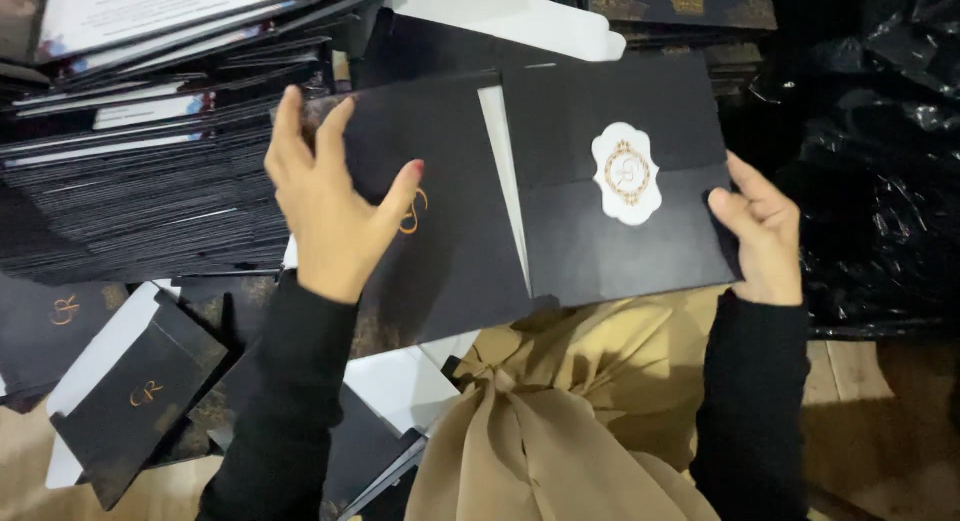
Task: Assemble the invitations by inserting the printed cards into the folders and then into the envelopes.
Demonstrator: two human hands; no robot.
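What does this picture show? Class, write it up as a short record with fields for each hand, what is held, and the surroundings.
Left hand: spread on the black card folder, thumb by a gold emblem.
Right hand: gripping the right edge of a black envelope with a white-and-gold seal.
Between them: a white strip shows.
Upper left: a stack of dark cards.
Lower left: another black envelope.
Right: black plastic bag.

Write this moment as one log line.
left hand: on black card | right hand: grips sealed black envelope | left: card stack
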